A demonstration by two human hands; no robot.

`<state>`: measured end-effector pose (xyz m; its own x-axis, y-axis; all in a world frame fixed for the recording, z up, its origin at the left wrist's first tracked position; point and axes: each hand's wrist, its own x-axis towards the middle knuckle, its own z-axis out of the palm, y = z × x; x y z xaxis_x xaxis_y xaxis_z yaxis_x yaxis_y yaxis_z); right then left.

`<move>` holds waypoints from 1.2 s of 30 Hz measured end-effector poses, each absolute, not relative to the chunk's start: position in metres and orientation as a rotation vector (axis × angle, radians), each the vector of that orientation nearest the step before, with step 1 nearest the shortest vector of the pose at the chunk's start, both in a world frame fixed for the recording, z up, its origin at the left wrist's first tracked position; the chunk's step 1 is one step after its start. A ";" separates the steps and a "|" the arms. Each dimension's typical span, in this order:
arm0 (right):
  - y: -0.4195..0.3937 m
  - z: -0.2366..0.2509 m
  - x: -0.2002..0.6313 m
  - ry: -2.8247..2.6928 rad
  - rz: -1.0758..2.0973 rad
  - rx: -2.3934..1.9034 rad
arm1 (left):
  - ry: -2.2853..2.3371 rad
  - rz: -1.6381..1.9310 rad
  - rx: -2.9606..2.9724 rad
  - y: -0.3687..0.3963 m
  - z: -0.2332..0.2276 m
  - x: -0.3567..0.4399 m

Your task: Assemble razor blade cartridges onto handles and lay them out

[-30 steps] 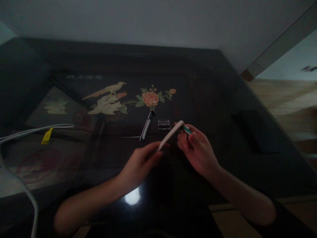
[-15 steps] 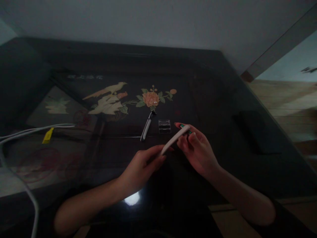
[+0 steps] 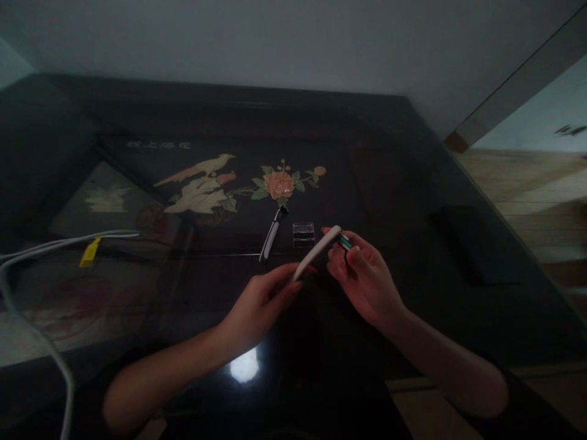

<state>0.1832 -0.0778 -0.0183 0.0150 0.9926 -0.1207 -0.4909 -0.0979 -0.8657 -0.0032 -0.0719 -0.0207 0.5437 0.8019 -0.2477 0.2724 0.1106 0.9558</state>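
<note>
Hands are meeting above the near centre of the dark glossy table point(image 3: 413, 153) in the head view, the only view supplied.

Left hand point(image 3: 259, 302) is gripping the lower end of a slim white handle point(image 3: 316, 252) between thumb and fingertips; the fingers are closed on it. The handle is angling up toward 1 o'clock, clear of the table surface.

Right hand point(image 3: 367, 281) is pinching a small green-and-white piece point(image 3: 346, 242) at the handle's upper end, fingers curled around it. Whether the piece is seated on the handle or only touching it cannot be told.

Handling judgement: the handle is looking light, stiff and smooth, so it is likely slippery; a hold near the lower end, as now, is leaving the tip free. The small piece is looking delicate and is best taken by its sides.

At 11 o'clock from the hands, a dark-and-white razor-like tool point(image 3: 271, 234) is lying on the table. Just beside it, toward 12 o'clock from the hands, a small clear case point(image 3: 303, 234) is sitting. A white cable point(image 3: 55, 244) with a yellow tag point(image 3: 90, 252) is lying well apart at 9 o'clock.
</note>
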 end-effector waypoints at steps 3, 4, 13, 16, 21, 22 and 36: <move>-0.076 -0.017 0.183 -0.691 1.471 -0.953 | 0.963 0.456 1.471 -0.076 -0.022 -0.003; -0.076 -0.017 0.184 -0.676 1.478 -0.957 | 0.954 0.446 1.472 -0.077 -0.022 -0.003; -0.077 -0.019 0.184 -0.724 1.481 -0.955 | 0.966 0.448 1.501 -0.073 -0.022 -0.004; -0.079 -0.019 0.185 -0.754 1.472 -0.920 | 0.973 0.472 1.510 -0.070 -0.022 -0.005; -0.080 -0.019 0.185 -0.753 1.477 -0.893 | 1.006 0.509 1.515 -0.065 -0.021 -0.006; -0.080 -0.020 0.185 -0.750 1.479 -0.900 | 1.006 0.511 1.512 -0.064 -0.021 -0.006; -0.077 -0.018 0.185 -0.685 1.469 -0.977 | 0.908 0.418 1.482 -0.071 -0.026 -0.005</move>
<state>0.1851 -0.0771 -0.0179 0.0347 0.9823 -0.1843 -0.4906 -0.1439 -0.8594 -0.0051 -0.0712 -0.0260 0.6203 0.7398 -0.2605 0.2833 0.0984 0.9540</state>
